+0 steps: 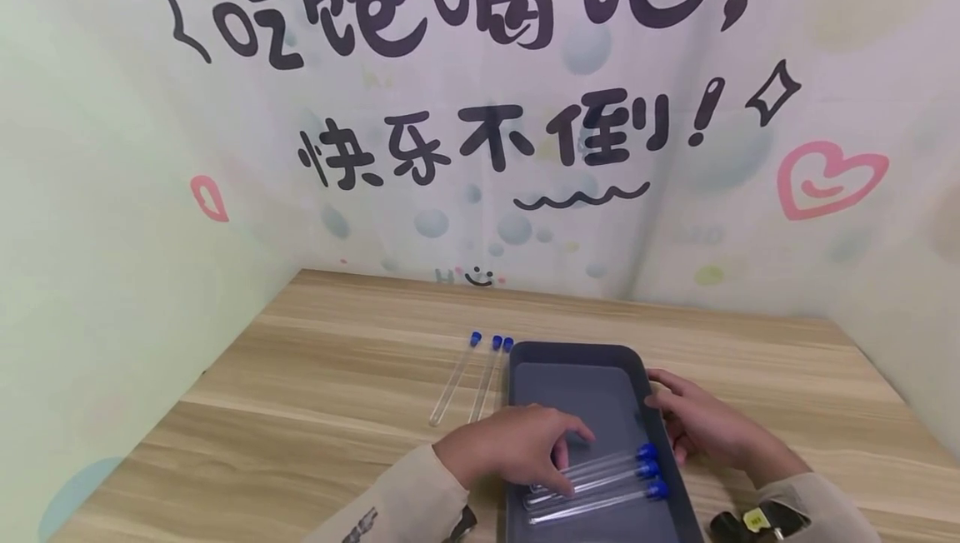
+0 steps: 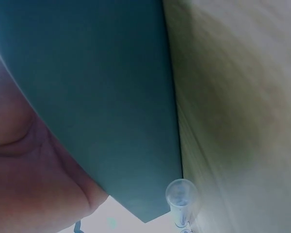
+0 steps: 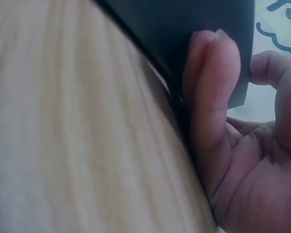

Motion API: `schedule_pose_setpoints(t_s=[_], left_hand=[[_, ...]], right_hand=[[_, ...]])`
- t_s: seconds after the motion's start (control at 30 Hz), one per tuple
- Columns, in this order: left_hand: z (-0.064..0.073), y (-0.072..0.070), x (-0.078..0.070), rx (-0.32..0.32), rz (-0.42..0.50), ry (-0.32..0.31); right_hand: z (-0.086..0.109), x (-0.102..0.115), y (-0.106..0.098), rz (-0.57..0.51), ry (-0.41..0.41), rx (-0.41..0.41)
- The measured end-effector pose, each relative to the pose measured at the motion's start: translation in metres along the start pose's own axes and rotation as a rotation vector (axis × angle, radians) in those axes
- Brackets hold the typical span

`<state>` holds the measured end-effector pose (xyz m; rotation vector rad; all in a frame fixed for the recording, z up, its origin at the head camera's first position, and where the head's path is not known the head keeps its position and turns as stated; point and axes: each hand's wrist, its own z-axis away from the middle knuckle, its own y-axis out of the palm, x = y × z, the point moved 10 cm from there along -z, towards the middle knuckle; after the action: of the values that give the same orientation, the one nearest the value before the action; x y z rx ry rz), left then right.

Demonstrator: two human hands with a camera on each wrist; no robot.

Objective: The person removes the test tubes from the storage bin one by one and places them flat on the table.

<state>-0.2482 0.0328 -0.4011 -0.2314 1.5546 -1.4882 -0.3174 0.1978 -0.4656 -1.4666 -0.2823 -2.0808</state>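
Observation:
A dark grey rectangular tray (image 1: 573, 354) lies on the table. Inside its near part are three clear test tubes (image 1: 600, 504) with blue caps pointing right. My left hand (image 1: 517, 443) reaches over the tray's left side, thumb and index finger spread apart above the tubes. In the left wrist view the tray's outer wall (image 2: 97, 97) covers much of this hand. My right hand (image 1: 708, 422) holds the tray's right side, the thumb at the rim and the fingers (image 3: 216, 82) against the outer wall.
Left of the tray, three more blue-capped test tubes (image 1: 456, 381) lie on the wooden table (image 1: 300, 360), one partly hidden by the tray. A printed cloth backdrop (image 1: 480, 235) rises behind the table's far edge and at both sides.

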Motion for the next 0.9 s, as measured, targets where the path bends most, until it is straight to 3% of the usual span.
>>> schedule_pose_setpoints(t_s=[0.9], left_hand=[[0.0008, -0.0005, 0.0011, -0.002, -0.003, 0.018]], right_hand=[[0.0000, 0.0011, 0.0021, 0.002, 0.000, -0.005]])
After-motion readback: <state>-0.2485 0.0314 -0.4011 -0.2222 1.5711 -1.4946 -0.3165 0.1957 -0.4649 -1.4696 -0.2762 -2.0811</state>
